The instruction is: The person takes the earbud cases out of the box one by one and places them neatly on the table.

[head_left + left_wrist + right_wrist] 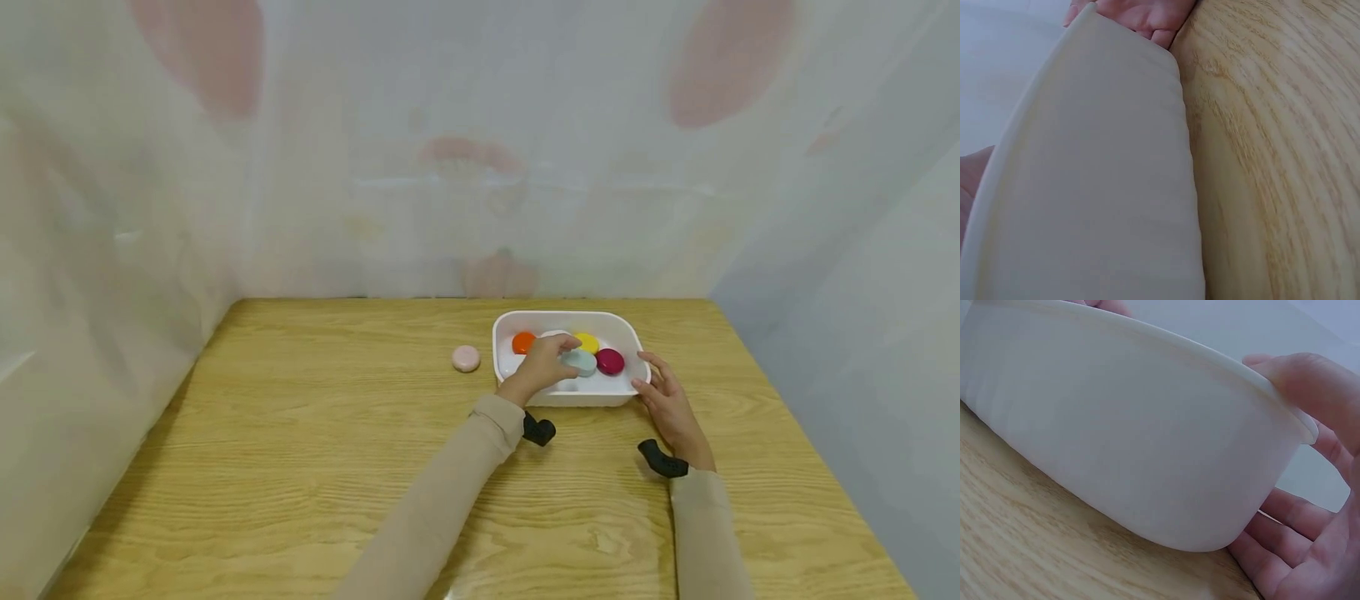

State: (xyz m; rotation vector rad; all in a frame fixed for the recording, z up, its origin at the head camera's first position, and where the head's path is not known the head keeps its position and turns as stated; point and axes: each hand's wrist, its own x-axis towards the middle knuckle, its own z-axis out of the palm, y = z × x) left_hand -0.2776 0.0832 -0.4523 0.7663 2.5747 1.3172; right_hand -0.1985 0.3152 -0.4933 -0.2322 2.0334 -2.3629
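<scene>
A white plastic basin (568,400) with rounded corners sits near the back of the table. Inside it lie glossy round discs: an orange disc (523,342), a yellow disc (587,342), a dark red disc (611,361) and a white one partly covered by my hand. My left hand (543,362) reaches over the basin's near rim and pinches a pale blue disc (585,363) between thumb and fingers. At the basin's right end my right hand (670,408) grips it, thumb over the rim (1210,347) and fingers around the outside wall in the right wrist view.
A pale pink disc (466,358) lies on the wooden table (315,450), just left of the basin. Pale patterned sheeting (585,225) hangs behind the table and along both sides. Each wrist carries a black band piece.
</scene>
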